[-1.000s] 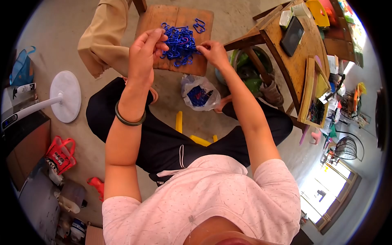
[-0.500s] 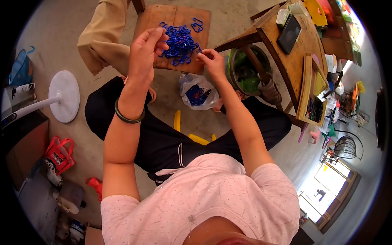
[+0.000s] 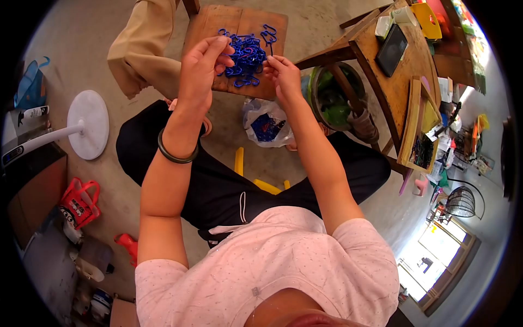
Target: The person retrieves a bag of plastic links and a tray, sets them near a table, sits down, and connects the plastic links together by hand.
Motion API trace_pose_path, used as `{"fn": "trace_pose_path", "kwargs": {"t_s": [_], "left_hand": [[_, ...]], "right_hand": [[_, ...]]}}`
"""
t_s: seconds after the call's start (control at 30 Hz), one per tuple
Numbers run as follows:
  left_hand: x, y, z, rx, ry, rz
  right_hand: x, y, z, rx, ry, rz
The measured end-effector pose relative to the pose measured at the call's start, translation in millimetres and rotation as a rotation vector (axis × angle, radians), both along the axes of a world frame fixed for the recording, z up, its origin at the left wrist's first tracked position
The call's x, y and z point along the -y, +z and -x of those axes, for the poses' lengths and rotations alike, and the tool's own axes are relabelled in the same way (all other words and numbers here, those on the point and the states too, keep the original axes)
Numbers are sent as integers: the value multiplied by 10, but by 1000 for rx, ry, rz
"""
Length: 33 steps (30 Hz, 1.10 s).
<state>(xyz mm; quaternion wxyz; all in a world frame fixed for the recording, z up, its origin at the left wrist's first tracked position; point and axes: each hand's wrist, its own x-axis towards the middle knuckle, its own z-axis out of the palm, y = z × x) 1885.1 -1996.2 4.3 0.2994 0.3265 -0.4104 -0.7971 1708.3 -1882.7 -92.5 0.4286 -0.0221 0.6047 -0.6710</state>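
A tangled pile of blue wire-like hooks lies on a wooden stool top. A few more loose blue hooks are set apart at its right. Over the pile's left side, my left hand is closed, thumb and forefinger pinched; whatever is between them is too small to make out. My right hand pinches a thin dark-blue hook at the pile's right edge, its end sticking up from the fingertips. Below the stool, a clear plastic bag holds more blue pieces.
A person's leg in tan trousers is beside the stool's left edge. To the right, a wooden table carries a phone and a wooden tray. Under it is a bin with green contents. A white round stand base is at left.
My right hand has risen slightly, and a thin piece now points up from its fingertips. My left hand stays pinched over the pile. The whole view has shifted a little.
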Motion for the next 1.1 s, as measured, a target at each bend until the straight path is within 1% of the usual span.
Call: {"fn": "trace_pose_path", "kwargs": {"t_s": [0.1,0.2,0.3,0.4,0.47,0.7,0.77,0.87,0.9,1.0,1.1], "left_hand": [[-30,20,12,0,-27,-6],[-68,50,24,32,-85,-16],[-79,28,40,61,-168,37],[-97,53,51,93,-239,80],[-104,37,61,90,-284,75],[-132,89,31,60,-298,34],[-166,159,15,28,-348,-12],[-139,86,1,-49,-441,11],[-135,68,1,-21,-411,20],[-118,42,-1,53,-337,37],[-93,40,-8,99,-292,20]], "right_hand": [[-137,298,-146,227,70,153],[-215,595,-300,341,142,273],[-243,697,-389,456,221,390],[-288,776,-483,596,416,522],[-284,838,-556,596,429,535],[-296,847,-597,623,518,639],[-300,841,-612,636,516,622],[-303,824,-638,647,506,603],[-303,828,-648,650,501,598],[-312,890,-677,530,417,458],[-325,845,-662,340,289,392]]}}
